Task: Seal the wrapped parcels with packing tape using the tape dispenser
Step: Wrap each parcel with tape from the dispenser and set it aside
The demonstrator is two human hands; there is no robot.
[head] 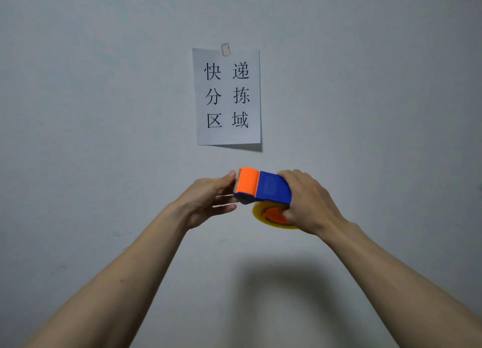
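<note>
A blue and orange tape dispenser (263,187) is held up in front of a pale wall. Its roll of clear yellowish tape (271,217) shows below the blue body. My right hand (310,204) grips the dispenser's rear end and the roll. My left hand (208,199) is at the orange cutter end, thumb on top and fingers stretched out beneath the toothed edge; whether it pinches the tape end I cannot tell. No parcels are in view.
A white paper sign (228,97) with printed black characters is taped to the wall above the hands. A dark shadow falls on the wall below the dispenser. Both forearms reach in from the bottom corners.
</note>
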